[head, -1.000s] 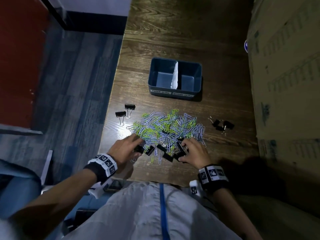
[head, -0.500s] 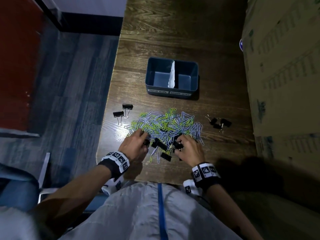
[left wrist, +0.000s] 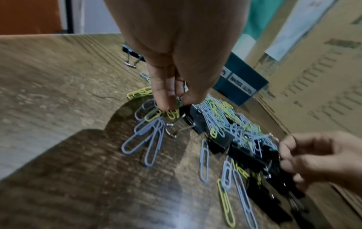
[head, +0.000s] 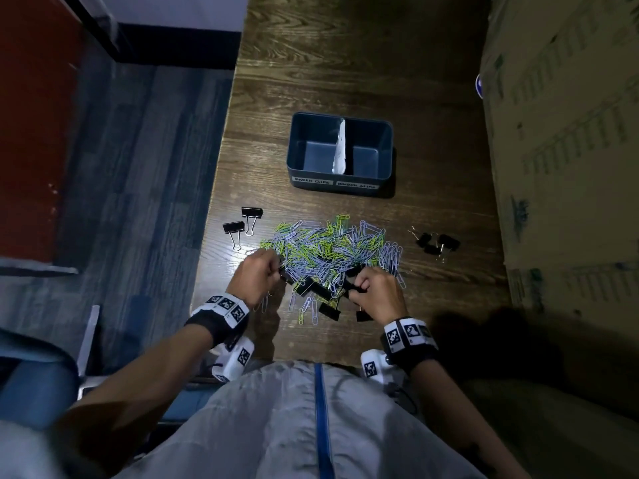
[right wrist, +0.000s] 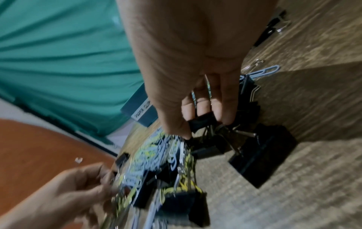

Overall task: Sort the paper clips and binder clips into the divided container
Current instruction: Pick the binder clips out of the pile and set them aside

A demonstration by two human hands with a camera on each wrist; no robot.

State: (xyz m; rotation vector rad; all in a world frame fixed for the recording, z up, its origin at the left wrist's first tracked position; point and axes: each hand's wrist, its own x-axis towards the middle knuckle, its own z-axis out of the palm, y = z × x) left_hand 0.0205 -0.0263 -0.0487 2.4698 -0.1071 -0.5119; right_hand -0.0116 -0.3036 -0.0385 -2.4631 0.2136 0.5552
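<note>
A heap of lilac and green paper clips (head: 332,250) lies mid-table, with black binder clips (head: 311,286) mixed into its near edge. Behind it stands the blue divided container (head: 387,146), both halves bare, with a white divider (head: 340,148) and labels for paper clips (left) and binder clips (right). My left hand (head: 276,271) pinches at the heap's left edge (left wrist: 175,103); a wire loop shows between its fingers, so it seems to hold a binder clip. My right hand (head: 356,285) grips a black binder clip (right wrist: 203,122) just above the table.
Two binder clips (head: 242,223) lie apart at the left near the table edge (head: 214,209). A small cluster of binder clips (head: 437,243) sits to the right. Cardboard boxes (head: 570,167) wall off the right side. Floor lies beyond the left edge.
Both hands have crept a little further into the heap's near edge and their fingers have closed. The right hand now holds a binder clip lifted off the table.
</note>
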